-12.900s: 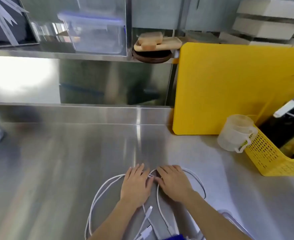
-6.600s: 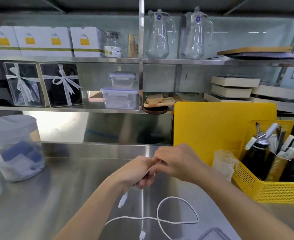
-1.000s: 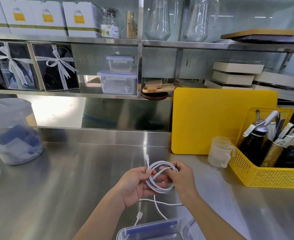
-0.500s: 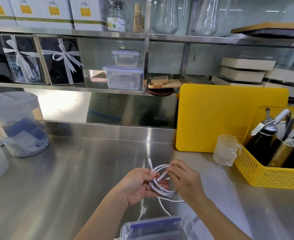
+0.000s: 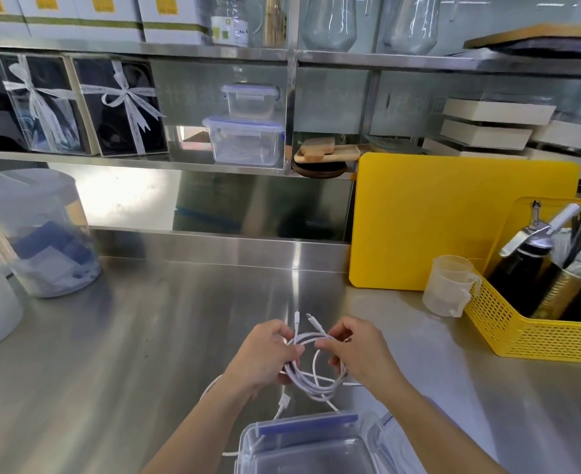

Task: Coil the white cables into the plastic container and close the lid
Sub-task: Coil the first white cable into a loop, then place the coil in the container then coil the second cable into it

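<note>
A white cable [image 5: 316,384] is wound into a small coil held above the steel counter. My left hand [image 5: 265,357] pinches the coil's left side and my right hand [image 5: 361,354] grips its right side. Two connector ends stick up between my hands. A second white cable [image 5: 284,403] lies loose on the counter, its plug near the container. The clear plastic container [image 5: 302,446] with a blue clip sits open at the bottom edge, just below the coil. Its lid [image 5: 390,439] lies to the right, partly hidden by my right forearm.
A yellow cutting board [image 5: 453,220] leans at the back right, with a measuring cup [image 5: 449,285] and a yellow basket [image 5: 535,323] of tools beside it. A clear round tub [image 5: 36,234] stands at the left. Shelves behind carry boxes and containers.
Over the last second the coil stayed between both hands and was tightened, with both connector ends now sticking up. Earlier the cables lay loose on the counter.
</note>
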Demonstrator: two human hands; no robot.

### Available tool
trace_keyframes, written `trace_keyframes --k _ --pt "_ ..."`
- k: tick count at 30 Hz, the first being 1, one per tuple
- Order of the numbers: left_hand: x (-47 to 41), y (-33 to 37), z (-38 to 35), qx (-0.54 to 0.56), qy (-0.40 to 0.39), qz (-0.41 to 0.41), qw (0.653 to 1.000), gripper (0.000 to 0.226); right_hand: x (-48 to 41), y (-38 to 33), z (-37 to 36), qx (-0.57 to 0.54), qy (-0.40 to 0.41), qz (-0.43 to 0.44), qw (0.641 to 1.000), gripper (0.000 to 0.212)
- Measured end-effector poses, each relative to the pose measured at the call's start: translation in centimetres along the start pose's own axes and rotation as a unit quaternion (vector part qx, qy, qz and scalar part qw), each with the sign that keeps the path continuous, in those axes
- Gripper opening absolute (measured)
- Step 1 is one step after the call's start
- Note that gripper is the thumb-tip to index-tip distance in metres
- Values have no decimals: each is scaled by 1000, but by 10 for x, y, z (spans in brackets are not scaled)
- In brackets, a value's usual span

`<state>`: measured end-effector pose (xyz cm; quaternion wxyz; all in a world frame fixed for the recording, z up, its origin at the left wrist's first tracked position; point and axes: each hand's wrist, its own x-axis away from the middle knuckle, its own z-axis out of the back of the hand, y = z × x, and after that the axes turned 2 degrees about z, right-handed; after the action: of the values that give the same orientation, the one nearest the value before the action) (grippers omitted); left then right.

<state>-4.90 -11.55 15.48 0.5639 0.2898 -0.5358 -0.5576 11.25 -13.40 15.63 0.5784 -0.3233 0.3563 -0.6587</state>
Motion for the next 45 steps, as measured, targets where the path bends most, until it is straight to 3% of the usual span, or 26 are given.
trace_keyframes --k 4,7,10,13,21,23,27,32,38,40,42,45 --pt "15 -21 11 -90 7 8 996 13 13 5 -8 55 -87 15 995 13" --pt "30 -38 9 -177 27 -3 984 17 28 13 -17 33 -121 15 992 21" --pt "45 -53 2 -294 42 -15 955 21 41 22 -27 49 -144 4 988 23" --pt "60 -67 -8 -370 54 2 927 9 50 31 -37 80 -163 3 983 21" --pt "75 -92 -41 -653 65 -53 752 26 57 53 -53 146 -204 -17 968 28" --pt "74 -94 -46 -682 51 -56 727 26 57 58 -58 157 -210 -19 965 27" --pt "66 -100 -51 -709 32 -57 702 25 57 65 -66 182 -210 -14 960 2" --pt "60 -104 -53 -758 -3 -95 645 33 55 75 -73 228 -220 -5 948 11" --pt "43 -104 -47 -763 -6 -108 637 37 50 83 -78 234 -230 -20 944 8" --pt "39 -101 -46 -753 -19 -104 649 34 45 82 -74 236 -247 -23 939 12" --pt "40 -94 -42 -726 -39 -99 679 30 42 75 -66 253 -274 -15 928 22" --pt "40 -72 -29 -635 -44 -71 768 29 33 57 -43 240 -322 26 915 29"
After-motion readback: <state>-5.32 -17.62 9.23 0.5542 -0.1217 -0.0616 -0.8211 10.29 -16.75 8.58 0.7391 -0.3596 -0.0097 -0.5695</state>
